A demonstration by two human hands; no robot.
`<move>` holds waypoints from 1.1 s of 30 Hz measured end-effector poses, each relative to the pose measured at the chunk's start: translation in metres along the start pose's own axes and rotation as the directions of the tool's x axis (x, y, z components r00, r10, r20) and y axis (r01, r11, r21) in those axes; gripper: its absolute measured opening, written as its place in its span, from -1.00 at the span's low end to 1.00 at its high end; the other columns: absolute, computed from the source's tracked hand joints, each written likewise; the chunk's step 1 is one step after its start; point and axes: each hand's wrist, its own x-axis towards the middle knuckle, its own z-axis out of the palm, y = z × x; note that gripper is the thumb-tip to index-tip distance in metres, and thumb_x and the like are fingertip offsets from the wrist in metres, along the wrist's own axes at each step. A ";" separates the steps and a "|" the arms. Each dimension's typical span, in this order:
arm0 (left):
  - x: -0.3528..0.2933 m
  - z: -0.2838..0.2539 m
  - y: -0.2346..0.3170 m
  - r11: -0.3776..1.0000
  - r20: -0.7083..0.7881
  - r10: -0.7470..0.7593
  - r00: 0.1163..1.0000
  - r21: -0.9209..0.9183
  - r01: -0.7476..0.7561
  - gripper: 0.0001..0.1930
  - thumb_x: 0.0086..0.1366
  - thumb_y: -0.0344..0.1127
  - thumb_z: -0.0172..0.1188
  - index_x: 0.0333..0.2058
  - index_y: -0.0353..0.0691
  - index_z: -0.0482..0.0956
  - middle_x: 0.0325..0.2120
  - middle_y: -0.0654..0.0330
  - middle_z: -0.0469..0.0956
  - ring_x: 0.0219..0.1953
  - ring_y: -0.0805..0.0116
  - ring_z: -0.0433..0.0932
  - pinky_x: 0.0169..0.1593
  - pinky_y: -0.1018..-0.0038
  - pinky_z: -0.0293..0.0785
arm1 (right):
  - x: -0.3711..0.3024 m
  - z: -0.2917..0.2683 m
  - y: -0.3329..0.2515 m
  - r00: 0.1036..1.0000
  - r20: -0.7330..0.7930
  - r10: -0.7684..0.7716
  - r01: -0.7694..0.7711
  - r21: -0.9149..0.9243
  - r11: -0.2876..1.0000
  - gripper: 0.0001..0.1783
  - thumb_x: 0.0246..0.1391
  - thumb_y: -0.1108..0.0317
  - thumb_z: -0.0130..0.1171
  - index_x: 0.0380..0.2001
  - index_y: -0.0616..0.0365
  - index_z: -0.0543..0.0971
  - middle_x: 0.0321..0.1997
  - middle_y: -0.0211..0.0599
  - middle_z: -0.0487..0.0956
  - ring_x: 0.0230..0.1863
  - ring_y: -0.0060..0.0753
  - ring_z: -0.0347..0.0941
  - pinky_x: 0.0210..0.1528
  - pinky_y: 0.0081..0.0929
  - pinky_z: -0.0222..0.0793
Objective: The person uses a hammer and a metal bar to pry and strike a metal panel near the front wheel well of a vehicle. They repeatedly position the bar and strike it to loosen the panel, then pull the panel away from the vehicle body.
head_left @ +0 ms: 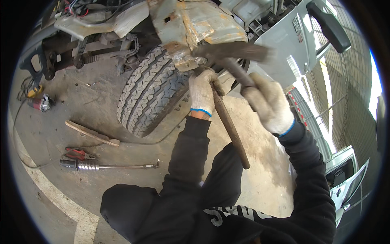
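My left hand [202, 92], in a white knit glove with a blue cuff, is closed round the upper end of a wooden-handled tool [230, 126]. Its long brown handle slants down to the right. The tool's head is hidden by my hand and the hammer, close to the bent edge of a rusty grey metal panel [178, 24]. My right hand [268, 101], gloved the same way, grips the shaft of a hammer [237, 73]. That hammer's dark head is smeared by motion and overlaps the panel's lower edge, just above my left hand; contact cannot be made out.
A large tyre [152, 91] stands left of my hands below the panel. On the floor lie a wooden stick [92, 133], a red-handled clamp [80, 154], a long metal rod tool [109, 165] and a red power tool [40, 103] with cable. A white vehicle door [284, 44] rises at right.
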 end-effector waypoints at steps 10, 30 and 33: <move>-0.008 0.006 0.008 0.992 -0.004 -0.020 1.000 -0.122 0.020 -0.87 0.01 -0.45 0.09 -0.64 -0.33 0.39 -0.80 0.13 0.37 -0.83 0.31 0.32 -0.71 0.42 0.25 | -0.004 -0.017 -0.025 0.854 -0.339 -0.394 0.509 0.390 0.767 -0.67 0.30 0.06 0.01 -0.29 0.12 0.45 -0.64 -0.48 0.41 -0.63 -0.59 0.35 -0.60 -0.58 0.23; -0.010 0.003 0.013 0.998 0.004 0.001 1.000 -0.067 -0.001 -0.89 0.01 -0.45 0.14 -0.58 -0.37 0.44 -0.79 0.16 0.37 -0.81 0.35 0.34 -0.70 0.43 0.25 | 0.009 0.008 -0.035 0.988 -0.110 0.109 -0.111 -0.020 0.994 -0.69 0.26 0.14 0.00 -0.37 0.18 0.50 -0.54 -0.41 0.39 -0.55 -0.57 0.30 -0.52 -0.50 0.20; -0.009 0.003 0.011 0.997 0.020 0.004 1.000 -0.080 -0.003 -0.89 0.03 -0.44 0.14 -0.55 -0.34 0.41 -0.78 0.16 0.36 -0.81 0.35 0.34 -0.70 0.43 0.27 | 0.010 -0.017 -0.064 0.857 -0.380 -0.348 0.487 0.377 0.787 -0.57 0.31 -0.03 -0.09 -0.38 0.11 0.48 -0.62 -0.48 0.37 -0.64 -0.61 0.28 -0.62 -0.60 0.14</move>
